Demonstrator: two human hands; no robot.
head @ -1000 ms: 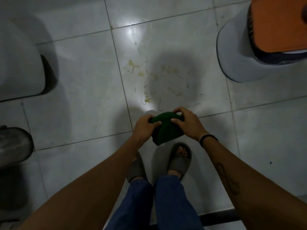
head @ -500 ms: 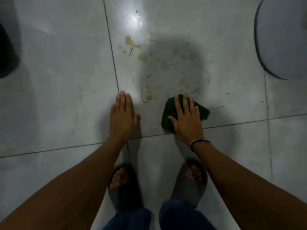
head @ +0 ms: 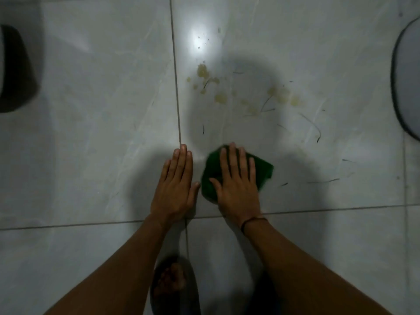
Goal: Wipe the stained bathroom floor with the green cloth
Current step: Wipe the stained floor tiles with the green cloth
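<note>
Green cloth (head: 264, 167) nearer left hand (head: 176, 185) than before

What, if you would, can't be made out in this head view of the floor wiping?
- Green cloth: its middle lies hidden under the flat right hand, its right edge blurred.
- Grey object: cut off by the right edge.
- Dark object: cut off by the left edge.
- Sandalled foot: in shadow.

The crumpled dark green cloth (head: 261, 168) lies flat on the shiny pale grey tiled floor (head: 102, 123), near the bottom edge of one big tile. Yellowish blotchy stains (head: 221, 97) and thin dark hairs sit farther away, spread to the right.
</note>
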